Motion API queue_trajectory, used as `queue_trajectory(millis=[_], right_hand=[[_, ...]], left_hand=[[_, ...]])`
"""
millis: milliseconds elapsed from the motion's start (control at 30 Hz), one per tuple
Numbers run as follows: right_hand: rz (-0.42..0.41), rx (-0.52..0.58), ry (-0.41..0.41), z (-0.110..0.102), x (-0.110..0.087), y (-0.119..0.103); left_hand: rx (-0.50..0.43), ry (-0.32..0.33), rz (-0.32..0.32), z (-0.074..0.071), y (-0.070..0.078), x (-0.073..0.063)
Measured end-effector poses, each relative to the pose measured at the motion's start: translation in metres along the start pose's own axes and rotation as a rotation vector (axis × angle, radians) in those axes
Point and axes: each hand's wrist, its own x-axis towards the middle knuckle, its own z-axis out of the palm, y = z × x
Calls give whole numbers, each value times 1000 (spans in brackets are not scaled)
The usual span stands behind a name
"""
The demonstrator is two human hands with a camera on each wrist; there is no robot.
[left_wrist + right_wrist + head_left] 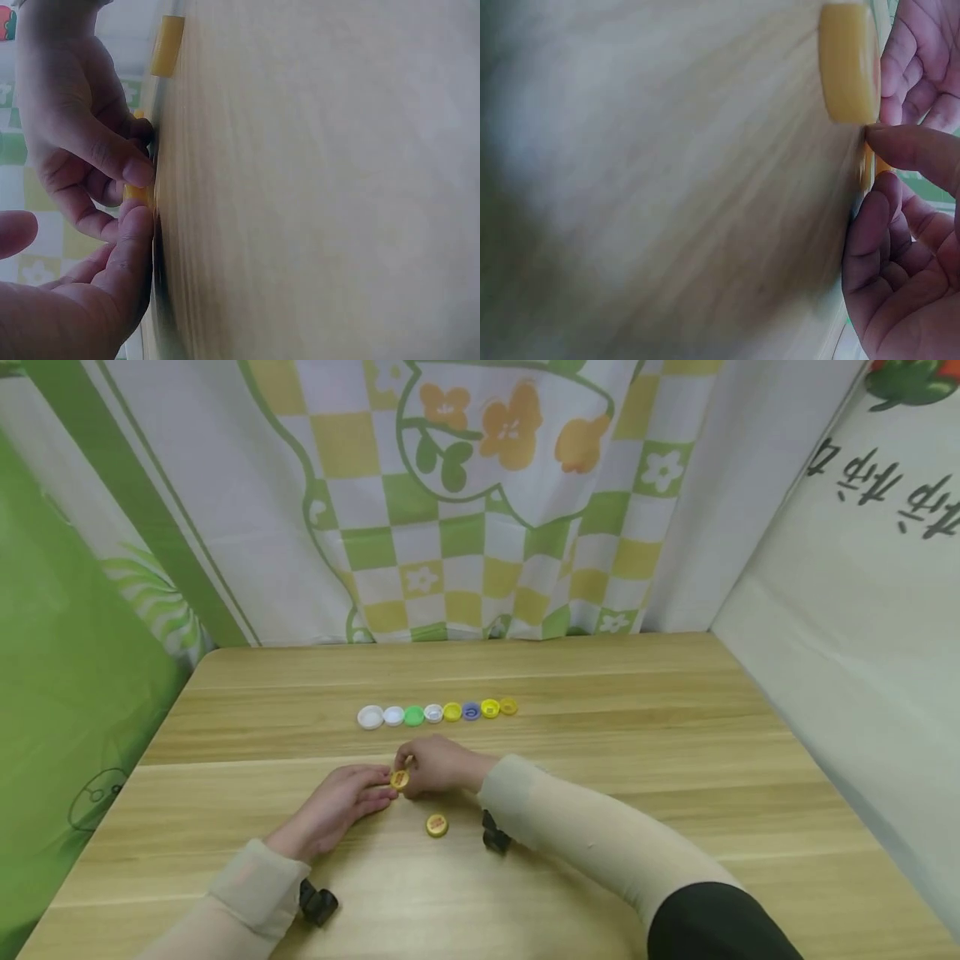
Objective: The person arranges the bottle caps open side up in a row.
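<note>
Between the two hands lies a small yellow bottle cap [400,779] with red print on its top. My right hand [438,766] pinches it between thumb and curled fingers; the right wrist view shows the cap's edge [882,163] between thumb and fingertip. My left hand [345,803] comes from the left with fingers extended, and its fingertips [136,219] are right at the cap's side. A second yellow printed cap [437,825] sits on the table nearer to me, below the right wrist. Fingers partly hide the pinched cap in both wrist views.
Farther back, a side-by-side row of several caps runs across the wooden table [637,760]: a white cap [371,717] at the left end, then white, green, yellow and purple ones, ending at a dark yellow cap [508,706]. A patterned curtain [495,543] hangs behind.
</note>
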Motion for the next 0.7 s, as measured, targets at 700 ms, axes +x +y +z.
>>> queue_trajectory(millis=[700], right_hand=[[126, 489, -39, -23, -6, 25]], left_hand=[[96, 47, 52, 10, 7, 28]])
